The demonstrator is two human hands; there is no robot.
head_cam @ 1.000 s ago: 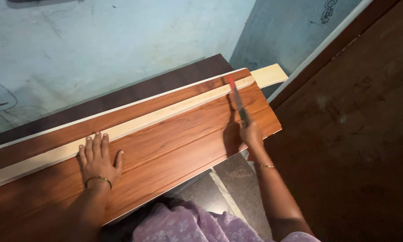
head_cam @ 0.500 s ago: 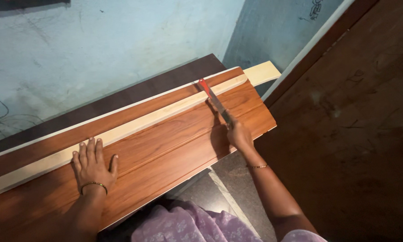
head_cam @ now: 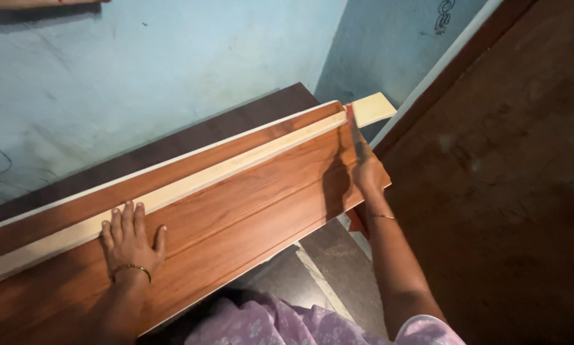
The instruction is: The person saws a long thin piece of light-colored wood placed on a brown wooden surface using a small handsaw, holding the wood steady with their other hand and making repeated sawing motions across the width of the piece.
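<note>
A long reddish-brown wood-grain panel (head_cam: 249,211) lies slanted in front of me, and a cream strip (head_cam: 236,167) runs along its length. My left hand (head_cam: 131,240) presses flat on the panel near the strip, fingers spread, with a bangle on the wrist. At the panel's right end, my right hand (head_cam: 367,171) is closed around a thin red-handled tool (head_cam: 353,125). The tool points up along the end edge towards the strip's projecting end (head_cam: 373,108). The tool's tip is blurred.
A dark brown board (head_cam: 191,137) lies behind the panel against a light blue wall (head_cam: 172,64). On the right are a dark brown door (head_cam: 510,179) and a white frame strip (head_cam: 440,70). Below the panel I see grey floor tiles (head_cam: 325,255) and my lilac clothing (head_cam: 280,322).
My right hand has slid the red-handled tool from further in on the panel out to its right end. My left hand stays flat in place.
</note>
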